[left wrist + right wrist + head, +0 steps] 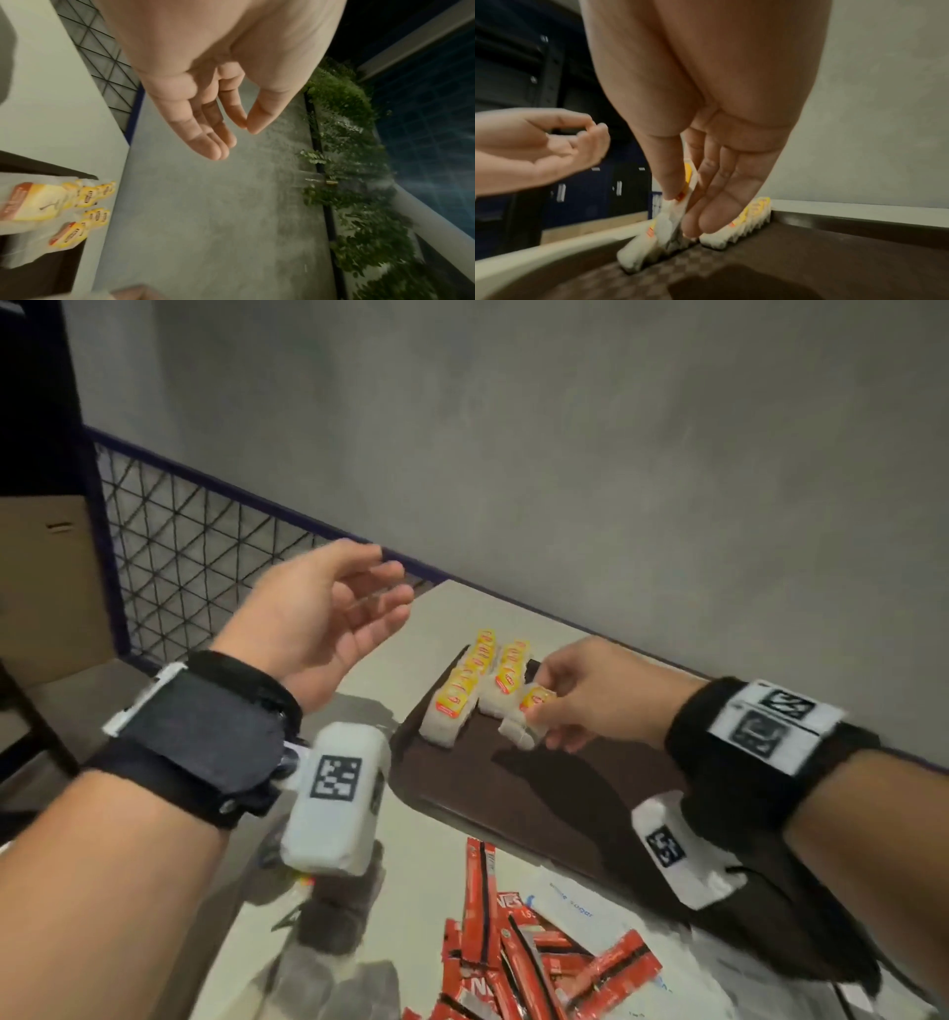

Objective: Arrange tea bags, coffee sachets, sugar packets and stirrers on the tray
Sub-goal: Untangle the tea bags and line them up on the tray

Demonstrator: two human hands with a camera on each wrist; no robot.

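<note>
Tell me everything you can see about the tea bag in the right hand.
The tea bag is a white, papery-looking pouch with a yellow tag edged in red-orange. The right hand pinches it between thumb and fingers, holding it upright on edge over the dark brown tray. It sits at the near end of the right-hand tea bag row, against its neighbours, its lower edge at or close to the tray. The printing is too blurred to read.

The right hand (580, 695) pinches a yellow-tagged tea bag (534, 706) at the near end of two rows of tea bags (462, 690) on the brown tray (565, 793). The left hand (318, 629) hovers empty, palm up. Red coffee sachets (518, 952) lie scattered on the desk (246, 937).
</note>
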